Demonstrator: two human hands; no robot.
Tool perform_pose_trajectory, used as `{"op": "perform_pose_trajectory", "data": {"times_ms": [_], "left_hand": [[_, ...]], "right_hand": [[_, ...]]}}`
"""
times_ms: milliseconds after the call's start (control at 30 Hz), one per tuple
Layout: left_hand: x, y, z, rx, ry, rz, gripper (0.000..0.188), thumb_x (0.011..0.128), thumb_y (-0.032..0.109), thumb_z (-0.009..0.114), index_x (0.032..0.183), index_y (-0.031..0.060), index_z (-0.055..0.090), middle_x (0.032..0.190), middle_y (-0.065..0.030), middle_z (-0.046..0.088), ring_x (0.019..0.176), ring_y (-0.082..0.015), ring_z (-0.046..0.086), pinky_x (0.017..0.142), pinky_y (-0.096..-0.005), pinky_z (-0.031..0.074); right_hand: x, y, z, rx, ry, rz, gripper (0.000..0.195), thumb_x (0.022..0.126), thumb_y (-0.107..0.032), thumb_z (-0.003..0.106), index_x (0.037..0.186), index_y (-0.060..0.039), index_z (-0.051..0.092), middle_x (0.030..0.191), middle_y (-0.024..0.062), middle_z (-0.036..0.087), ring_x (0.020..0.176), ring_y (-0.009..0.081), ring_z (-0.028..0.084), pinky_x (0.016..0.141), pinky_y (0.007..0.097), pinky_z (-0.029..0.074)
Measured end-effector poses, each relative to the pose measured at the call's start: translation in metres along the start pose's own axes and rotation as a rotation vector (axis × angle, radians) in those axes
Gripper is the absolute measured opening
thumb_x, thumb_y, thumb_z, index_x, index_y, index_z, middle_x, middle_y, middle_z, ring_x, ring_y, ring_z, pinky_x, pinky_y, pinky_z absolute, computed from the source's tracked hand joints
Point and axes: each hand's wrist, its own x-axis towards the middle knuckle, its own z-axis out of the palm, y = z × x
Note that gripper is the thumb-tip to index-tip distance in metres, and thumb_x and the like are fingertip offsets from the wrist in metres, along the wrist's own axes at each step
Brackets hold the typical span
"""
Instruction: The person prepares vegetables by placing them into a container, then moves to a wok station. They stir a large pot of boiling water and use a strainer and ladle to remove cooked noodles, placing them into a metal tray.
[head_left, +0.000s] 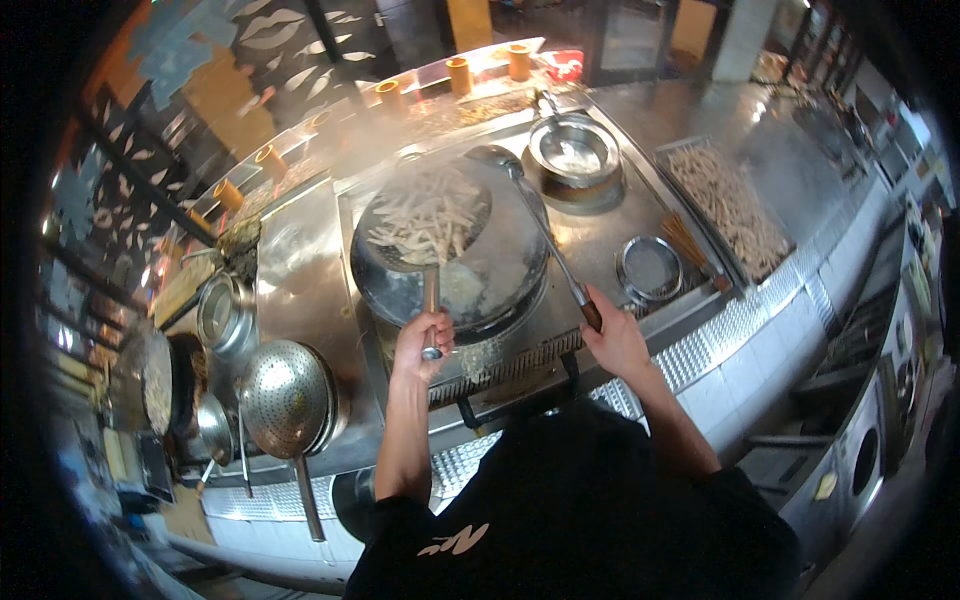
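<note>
My left hand grips the metal handle of a large round strainer. The strainer is heaped with pale pieces that look like chicken feet. It is over the left part of a big wok, whose cloudy liquid gives off steam. In my right hand is the wooden-ended handle of a long ladle. The ladle's dark bowl is at the wok's far rim, right of the strainer; steam blurs whether they touch.
Right of the wok are a metal pot, a round sieve, a bamboo brush and a tray of similar pale pieces. A perforated strainer and a metal bowl sit left. Bamboo cups line the far ledge.
</note>
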Motion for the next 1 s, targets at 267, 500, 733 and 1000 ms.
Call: {"op": "perform_pose_trajectory", "data": {"times_ms": [267, 500, 733, 1000], "left_hand": [[-0.03, 0.015, 0.019, -0.051, -0.074, -0.032, 0.019, 0.093, 0.007, 0.056, 0.108, -0.0032, 0.06, 0.073, -0.0031, 0.051, 0.055, -0.0126, 0.049, 0.045, -0.0276, 0.043], [-0.039, 0.018, 0.029, -0.061, -0.049, -0.029, 0.022, 0.094, 0.007, 0.054, 0.111, -0.0057, 0.06, 0.075, -0.0029, 0.05, 0.055, -0.0118, 0.047, 0.044, -0.0268, 0.041], [-0.034, 0.012, 0.029, -0.081, -0.099, -0.023, 0.026, 0.096, 0.008, 0.055, 0.114, -0.0094, 0.058, 0.076, -0.0036, 0.05, 0.057, -0.0119, 0.048, 0.045, -0.0265, 0.041], [-0.023, -0.018, 0.055, -0.092, -0.1, 0.008, 0.031, 0.096, 0.007, 0.053, 0.119, -0.0142, 0.055, 0.077, -0.0051, 0.048, 0.056, -0.0131, 0.048, 0.046, -0.0267, 0.042]], "right_hand": [[-0.039, 0.037, -0.002, 0.041, 0.065, -0.013, 0.061, 0.083, -0.01, 0.069, 0.141, -0.0035, 0.05, 0.089, 0.03, 0.068, 0.084, 0.0496, 0.066, 0.075, 0.0541, 0.054], [-0.064, 0.048, -0.014, 0.086, 0.027, 0.113, 0.064, 0.081, -0.008, 0.07, 0.141, -0.003, 0.05, 0.09, 0.0295, 0.068, 0.086, 0.0484, 0.067, 0.077, 0.0529, 0.055], [-0.095, 0.078, -0.029, 0.043, 0.008, 0.233, 0.06, 0.084, -0.01, 0.064, 0.142, -0.0069, 0.052, 0.097, 0.0281, 0.07, 0.09, 0.044, 0.07, 0.081, 0.0484, 0.055], [-0.094, 0.151, -0.075, 0.005, -0.025, 0.256, 0.06, 0.082, -0.01, 0.065, 0.141, -0.0032, 0.052, 0.099, 0.0286, 0.07, 0.091, 0.0464, 0.069, 0.081, 0.0515, 0.055]]}}
